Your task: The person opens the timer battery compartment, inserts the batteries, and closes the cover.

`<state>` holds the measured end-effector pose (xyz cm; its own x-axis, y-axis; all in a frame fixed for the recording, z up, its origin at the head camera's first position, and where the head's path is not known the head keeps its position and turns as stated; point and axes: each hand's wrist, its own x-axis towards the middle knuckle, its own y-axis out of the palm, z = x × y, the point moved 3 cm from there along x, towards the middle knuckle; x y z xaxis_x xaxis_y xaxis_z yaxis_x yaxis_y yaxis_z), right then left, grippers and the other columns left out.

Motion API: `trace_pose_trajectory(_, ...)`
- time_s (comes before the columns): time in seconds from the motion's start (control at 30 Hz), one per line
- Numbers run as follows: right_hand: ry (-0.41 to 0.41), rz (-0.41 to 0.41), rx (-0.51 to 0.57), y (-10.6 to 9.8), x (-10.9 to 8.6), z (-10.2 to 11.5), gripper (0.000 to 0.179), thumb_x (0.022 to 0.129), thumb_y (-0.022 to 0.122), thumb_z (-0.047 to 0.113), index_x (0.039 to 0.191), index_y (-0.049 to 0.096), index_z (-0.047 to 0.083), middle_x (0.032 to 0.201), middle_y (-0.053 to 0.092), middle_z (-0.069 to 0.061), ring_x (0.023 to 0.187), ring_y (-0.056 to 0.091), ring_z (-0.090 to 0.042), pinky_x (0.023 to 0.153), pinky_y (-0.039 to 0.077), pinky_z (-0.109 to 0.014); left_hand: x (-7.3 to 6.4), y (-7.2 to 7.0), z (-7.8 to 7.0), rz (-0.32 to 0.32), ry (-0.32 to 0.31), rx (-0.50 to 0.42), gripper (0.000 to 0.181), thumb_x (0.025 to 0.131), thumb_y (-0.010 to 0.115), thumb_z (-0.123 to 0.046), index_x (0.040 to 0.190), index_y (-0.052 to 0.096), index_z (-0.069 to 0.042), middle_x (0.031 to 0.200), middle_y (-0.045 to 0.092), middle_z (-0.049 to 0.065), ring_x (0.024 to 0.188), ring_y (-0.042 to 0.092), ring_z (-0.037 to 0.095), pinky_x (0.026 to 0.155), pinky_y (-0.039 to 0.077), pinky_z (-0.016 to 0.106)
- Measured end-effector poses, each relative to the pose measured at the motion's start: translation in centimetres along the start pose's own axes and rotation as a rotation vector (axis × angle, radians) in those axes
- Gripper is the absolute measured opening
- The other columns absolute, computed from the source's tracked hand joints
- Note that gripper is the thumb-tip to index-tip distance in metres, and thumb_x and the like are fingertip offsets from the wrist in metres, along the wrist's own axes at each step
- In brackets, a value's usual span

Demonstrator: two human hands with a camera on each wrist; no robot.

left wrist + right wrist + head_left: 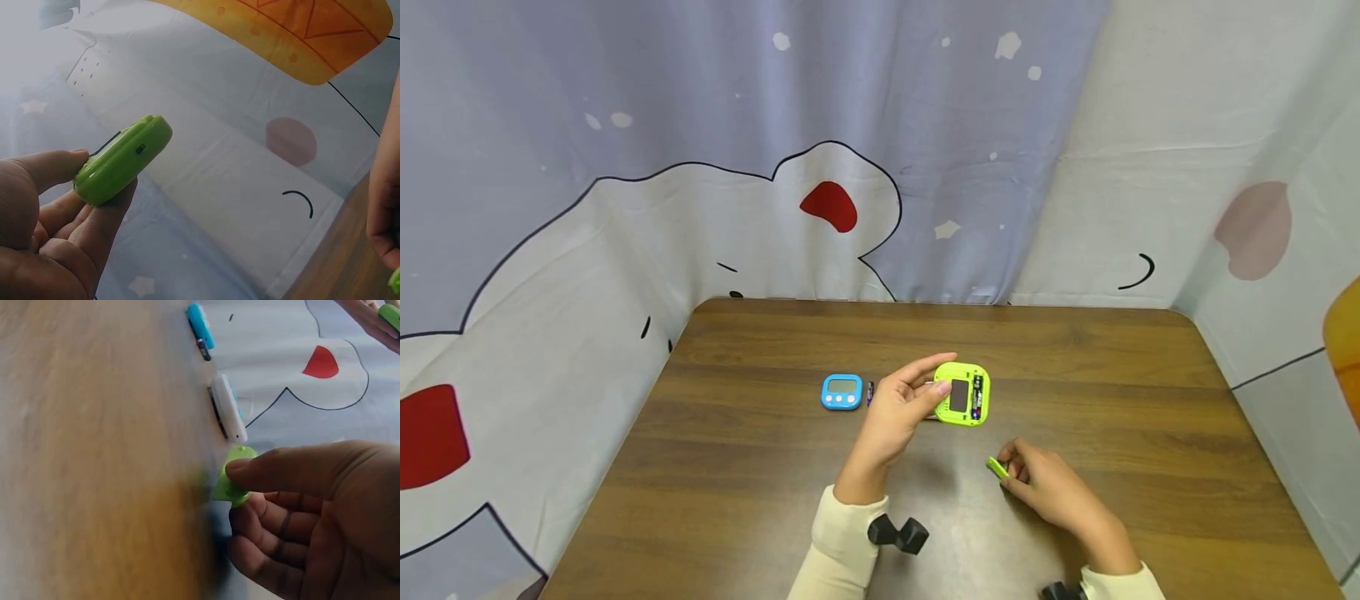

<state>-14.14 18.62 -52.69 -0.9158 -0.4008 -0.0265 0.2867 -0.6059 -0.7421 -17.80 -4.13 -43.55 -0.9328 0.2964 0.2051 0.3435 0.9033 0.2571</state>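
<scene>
My left hand (895, 408) pinches a lime-green digital timer (958, 421) by its left edge, thumb on the back and fingers on the other side. The timer is raised above the table with its back facing up. Its battery slot is uncovered and a dark battery (977, 397) lies in it. In the left wrist view the timer (122, 165) shows edge-on. Lower and to the right, my right hand (1052, 492) pinches a small green battery cover (997, 467) between thumb and fingers. The right wrist view shows this cover (237, 478) close over the table.
A blue timer (842, 392) lies on the wooden table (737, 483), with a small battery (870, 393) beside it. A white timer (226, 409), mostly hidden behind my left hand in the head view, lies farther right. Patterned curtains (970, 167) border the table's back and sides.
</scene>
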Motion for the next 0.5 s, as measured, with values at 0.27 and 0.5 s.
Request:
trace_pose_trajectory(0.27, -0.09, -0.14, 0.169, -3.4, 1.2, 3.2, 0.009, 0.092, 0.068, 0.009, 0.098, 0.063, 0.011, 0.085, 0.064, 0.004, 0.077, 0.061, -0.008, 0.068, 0.053, -0.027, 0.1, -0.1, -0.1, -0.009, -0.009, 0.018, 0.039, 0.096, 0.064, -0.012, 0.134, 0.057, -0.003, 0.112, 0.065, 0.016, 0.091, 0.068, 0.02, 0.072, 0.057, 0.031)
trace_pose_trajectory(0.5, -0.266, -0.296, 0.725, -6.5, 0.8, 7.7, 0.012, 0.095, 0.054, -0.009, 0.107, 0.055, -0.009, 0.094, 0.063, -0.008, 0.086, 0.063, -0.015, 0.075, 0.054, -0.025, 0.0, 0.0, 0.0, -0.002, -0.011, 0.018, 0.039, 0.095, 0.064, -0.012, 0.133, 0.058, -0.005, 0.114, 0.064, 0.019, 0.092, 0.068, 0.02, 0.074, 0.057, 0.032)
